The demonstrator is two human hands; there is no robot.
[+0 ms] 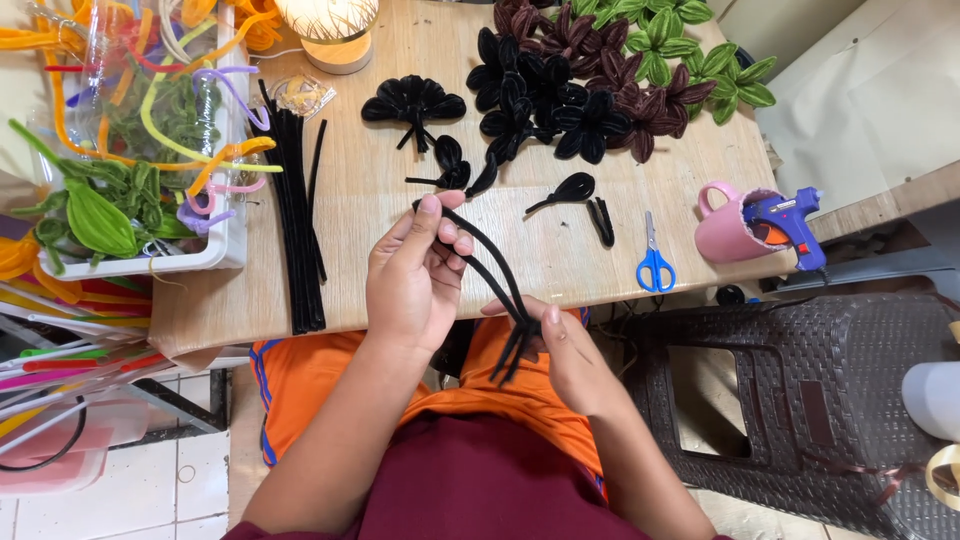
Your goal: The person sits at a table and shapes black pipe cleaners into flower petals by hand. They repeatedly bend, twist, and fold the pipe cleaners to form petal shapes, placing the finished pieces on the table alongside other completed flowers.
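Observation:
Both hands hold one folded black pipe cleaner (492, 268) over the near edge of the wooden table (370, 250). My left hand (415, 275) pinches its looped upper end between thumb and fingers. My right hand (560, 350) grips the lower part where the loose ends (510, 355) bunch together. Finished black petal loops (455, 165) and a black fan-shaped piece (412, 102) lie on the table just beyond my left hand. A bundle of straight black pipe cleaners (298, 215) lies to the left.
Black, maroon and green pipe-cleaner flowers (600, 75) are piled at the back right. Blue-handled scissors (654, 262), a pink mug (735, 222) holding a blue glue gun (785, 220), a white tray of coloured pipe cleaners (130, 150), a lamp (335, 30) and a dark woven stool (790, 390) stand around.

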